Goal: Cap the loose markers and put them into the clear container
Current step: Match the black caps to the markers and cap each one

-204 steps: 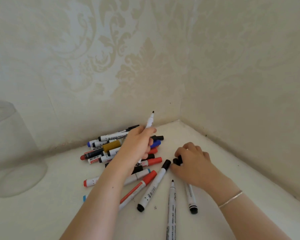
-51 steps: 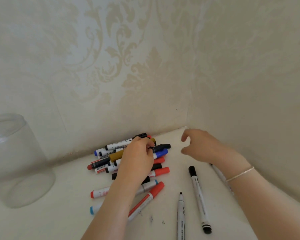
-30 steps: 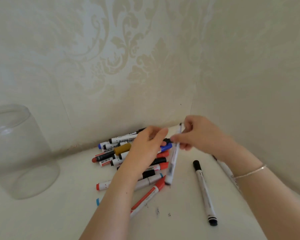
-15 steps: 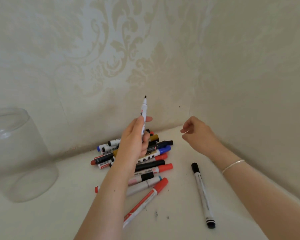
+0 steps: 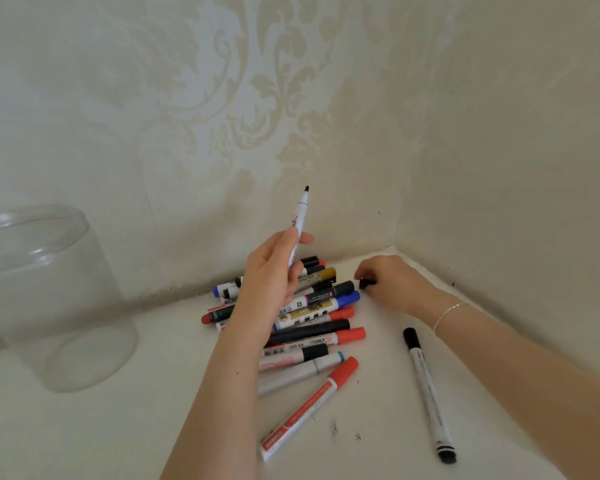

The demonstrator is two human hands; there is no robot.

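Note:
My left hand [image 5: 274,275] grips an uncapped white marker [image 5: 300,220], held upright with its black tip pointing up, above a pile of capped markers [image 5: 312,317] in red, blue, black and ochre. My right hand [image 5: 392,282] is down on the surface near the corner, pinching a small black cap [image 5: 366,283] beside the pile. The clear container [image 5: 49,299] stands at the far left and looks empty.
A capped thin white marker [image 5: 426,389] lies to the right of the pile and a red-capped one [image 5: 309,407] in front of it. Patterned walls meet in a corner just behind my right hand. Small black marks dot the white surface.
My right hand has dropped from mid-air to the surface by the corner and taken hold of the black cap. My left hand still holds the uncapped marker upright.

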